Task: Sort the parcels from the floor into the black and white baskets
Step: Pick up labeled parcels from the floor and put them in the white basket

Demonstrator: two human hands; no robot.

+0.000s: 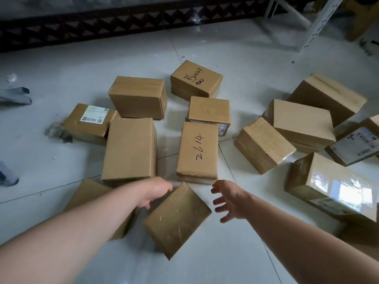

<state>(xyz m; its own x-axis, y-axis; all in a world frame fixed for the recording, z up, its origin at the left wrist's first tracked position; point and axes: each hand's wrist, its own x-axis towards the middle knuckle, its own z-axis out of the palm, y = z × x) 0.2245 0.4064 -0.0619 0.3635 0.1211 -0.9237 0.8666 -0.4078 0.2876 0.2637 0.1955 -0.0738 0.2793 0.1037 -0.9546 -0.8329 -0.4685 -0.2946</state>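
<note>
Nearest parcel [176, 219] lies diagonal, far end toward the 2614 parcel [197, 150]. Beside it the right hand [230, 201] spreads open; the left hand [156, 192] bends fingers at its edge, grip unclear.

The parcel [177, 219] between the left hand [155, 191] and the right hand [229, 199] is scuffed brown cardboard. Just beyond the right hand, the 2614 parcel [198, 150] is lighter brown with black handwritten digits. Well beyond the left hand, the labelled parcel [90, 121] is brown with a white label printed in black. The floor [235, 48] is glossy white tile with thin dark joints. Farthest from both hands, a black border [102, 23] shows rows of pale triangles.
</note>
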